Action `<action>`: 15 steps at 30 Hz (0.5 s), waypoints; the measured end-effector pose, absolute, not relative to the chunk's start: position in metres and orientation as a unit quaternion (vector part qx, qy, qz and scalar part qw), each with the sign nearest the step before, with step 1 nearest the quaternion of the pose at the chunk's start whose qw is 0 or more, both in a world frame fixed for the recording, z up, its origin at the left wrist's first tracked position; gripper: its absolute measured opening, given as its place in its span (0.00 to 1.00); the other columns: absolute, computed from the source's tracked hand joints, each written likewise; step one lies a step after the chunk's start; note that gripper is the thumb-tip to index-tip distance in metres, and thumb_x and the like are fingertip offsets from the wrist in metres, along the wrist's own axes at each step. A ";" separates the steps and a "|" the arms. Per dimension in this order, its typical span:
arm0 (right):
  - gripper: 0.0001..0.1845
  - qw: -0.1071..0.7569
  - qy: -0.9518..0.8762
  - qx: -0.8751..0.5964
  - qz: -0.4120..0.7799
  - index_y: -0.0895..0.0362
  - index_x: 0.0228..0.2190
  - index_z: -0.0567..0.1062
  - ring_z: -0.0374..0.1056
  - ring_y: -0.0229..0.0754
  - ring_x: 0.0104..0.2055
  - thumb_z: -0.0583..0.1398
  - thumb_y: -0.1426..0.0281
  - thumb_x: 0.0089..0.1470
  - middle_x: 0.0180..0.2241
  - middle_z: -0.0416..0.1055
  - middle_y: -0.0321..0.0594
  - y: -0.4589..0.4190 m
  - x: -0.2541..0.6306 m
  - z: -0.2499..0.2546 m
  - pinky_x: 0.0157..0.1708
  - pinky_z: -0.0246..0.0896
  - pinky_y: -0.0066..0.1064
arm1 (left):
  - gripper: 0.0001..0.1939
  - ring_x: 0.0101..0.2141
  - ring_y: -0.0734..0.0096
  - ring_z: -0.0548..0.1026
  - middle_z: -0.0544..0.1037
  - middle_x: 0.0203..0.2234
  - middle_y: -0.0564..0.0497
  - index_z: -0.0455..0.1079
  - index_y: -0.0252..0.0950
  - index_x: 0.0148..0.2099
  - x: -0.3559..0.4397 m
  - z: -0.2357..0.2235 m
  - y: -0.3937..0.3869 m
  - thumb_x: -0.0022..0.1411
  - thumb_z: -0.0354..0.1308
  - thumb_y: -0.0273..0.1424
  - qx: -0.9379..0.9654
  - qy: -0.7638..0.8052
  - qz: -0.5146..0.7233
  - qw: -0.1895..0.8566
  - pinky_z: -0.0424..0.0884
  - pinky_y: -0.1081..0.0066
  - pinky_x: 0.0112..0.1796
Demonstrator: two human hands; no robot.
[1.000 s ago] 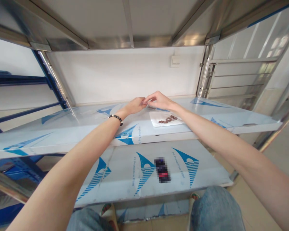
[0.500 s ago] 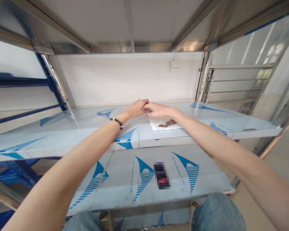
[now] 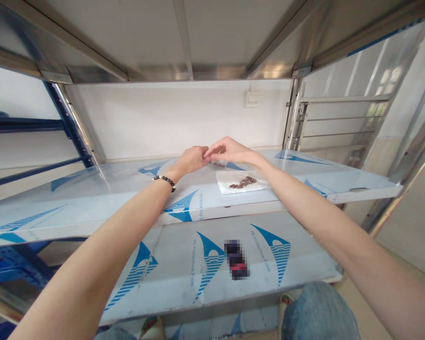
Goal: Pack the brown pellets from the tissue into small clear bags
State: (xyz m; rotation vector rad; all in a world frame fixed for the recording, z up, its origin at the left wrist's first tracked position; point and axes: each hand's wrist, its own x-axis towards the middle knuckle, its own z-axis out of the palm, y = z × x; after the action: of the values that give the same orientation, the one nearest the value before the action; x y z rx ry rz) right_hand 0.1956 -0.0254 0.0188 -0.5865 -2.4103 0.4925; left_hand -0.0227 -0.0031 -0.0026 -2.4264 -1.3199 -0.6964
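Observation:
Both my hands meet above the middle shelf (image 3: pixel 92 198), just left of a white paper sheet (image 3: pixel 223 179). Small brown beads (image 3: pixel 243 182) lie in a heap on that sheet. My left hand (image 3: pixel 191 158), with a dark bead bracelet (image 3: pixel 164 180) on its wrist, has its fingers curled and pinched against my right hand's fingertips. My right hand (image 3: pixel 226 149) is also in a pinch, fingertips pointing left. Whatever is held between the fingertips is too small to make out.
The steel rack's shelves wear white film with blue print. A small dark object (image 3: pixel 236 259) lies on the lower shelf (image 3: pixel 184 278). A shelf underside hangs overhead. A blue rack (image 3: pixel 28 125) stands at left, a wall switch (image 3: pixel 252 98) behind, my knee (image 3: pixel 315 309) below.
My right hand dipped toward the sheet half a second ago and has risen again, fingertips still against my left hand. The view has shifted slightly.

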 end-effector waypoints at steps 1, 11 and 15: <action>0.08 0.286 -0.904 -0.226 0.225 0.60 0.37 0.83 0.67 0.38 0.30 0.65 0.68 0.61 0.29 0.77 0.39 -0.026 0.204 0.024 0.32 0.59 0.31 | 0.10 0.39 0.57 0.82 0.85 0.38 0.44 0.79 0.38 0.45 -0.027 -0.004 0.000 0.63 0.60 0.29 -0.841 -0.464 -0.239 0.140 0.72 0.67 0.40; 0.28 -0.069 -0.877 -0.302 0.368 0.60 0.36 0.83 0.62 0.33 0.25 0.79 0.53 0.42 0.29 0.77 0.37 -0.020 0.226 0.022 0.24 0.49 0.28 | 0.14 0.35 0.63 0.81 0.85 0.36 0.44 0.80 0.33 0.43 -0.031 -0.008 0.010 0.55 0.59 0.25 -0.873 -0.411 -0.261 0.030 0.73 0.70 0.38; 0.30 -0.077 -0.866 -0.309 0.386 0.60 0.36 0.82 0.65 0.34 0.26 0.80 0.51 0.41 0.29 0.77 0.37 -0.024 0.223 0.022 0.24 0.53 0.28 | 0.12 0.33 0.64 0.81 0.86 0.33 0.45 0.81 0.33 0.37 -0.028 -0.007 0.006 0.54 0.57 0.25 -0.882 -0.415 -0.223 0.021 0.74 0.71 0.37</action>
State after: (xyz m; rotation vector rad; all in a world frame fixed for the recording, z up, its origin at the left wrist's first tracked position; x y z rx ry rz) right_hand 0.2231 -0.0238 0.0222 -1.0199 -2.8611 1.2768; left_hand -0.0283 0.0061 -0.0066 -2.7331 -1.2858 -0.6924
